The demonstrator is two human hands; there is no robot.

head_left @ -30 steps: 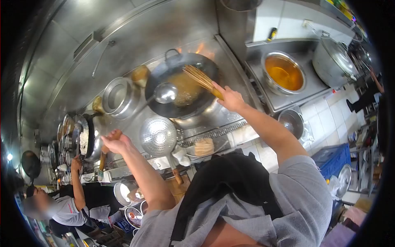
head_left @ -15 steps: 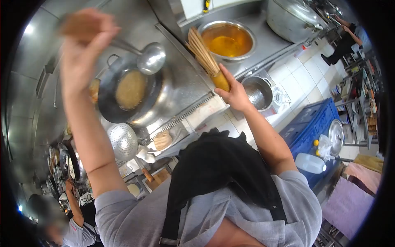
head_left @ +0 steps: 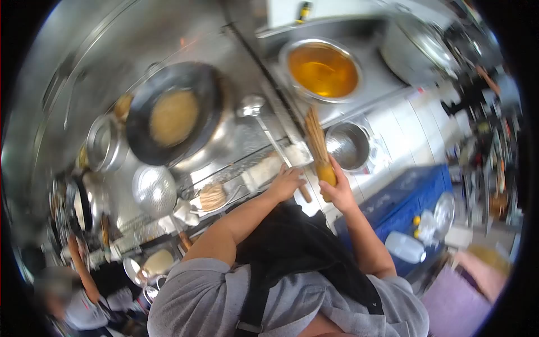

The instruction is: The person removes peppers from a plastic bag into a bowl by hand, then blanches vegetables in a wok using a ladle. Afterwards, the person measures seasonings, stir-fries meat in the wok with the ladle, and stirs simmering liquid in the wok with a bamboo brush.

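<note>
My right hand [head_left: 338, 188] is closed around the yellow grip of a bamboo wok brush [head_left: 318, 137], its split strips pointing up and away from me. Just left of it, my left hand [head_left: 286, 182] lies across the handle of a metal ladle [head_left: 264, 124], fingers apart. The ladle's bowl rests on the steel stove top, and its wooden end sticks out past my fingers over the front edge. Further left, a dark wok [head_left: 210, 95] sits on the stove with cloudy brownish liquid [head_left: 174, 117] in its bottom.
A steel bowl of amber liquid [head_left: 323, 70] stands beyond the brush, with a large lidded pot [head_left: 418, 48] to its right. Below the bowl is a metal pot [head_left: 348, 147]. A perforated skimmer [head_left: 154, 190] lies left. A blue bin [head_left: 398, 196] stands at right. Another person works lower left.
My left hand has come down from the upper left to the stove's front edge, bringing the ladle from above the wok onto the stove top. My right hand has moved the brush slightly toward me.
</note>
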